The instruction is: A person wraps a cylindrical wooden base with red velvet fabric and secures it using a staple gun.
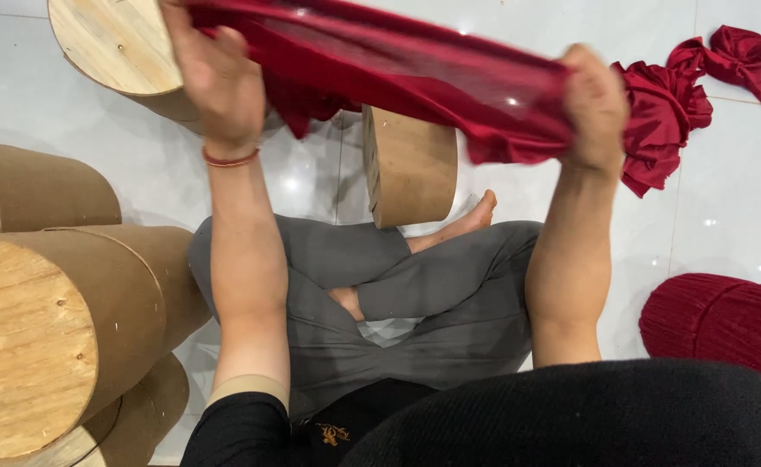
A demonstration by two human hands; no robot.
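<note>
We see the left hand point(216, 78) and the right hand point(596, 108) raised over crossed legs in grey trousers point(415, 303), both fists clenched around a stretch of dark red shiny cloth point(415, 73) pulled taut between them, fingers curled tight into the fabric. Its loose end spills right onto the white tiled floor point(726, 199). Behind the cloth stands a short round wooden-topped cardboard drum point(410, 164); 3 larger cardboard cylinders point(60, 329) lie at left.
</note>
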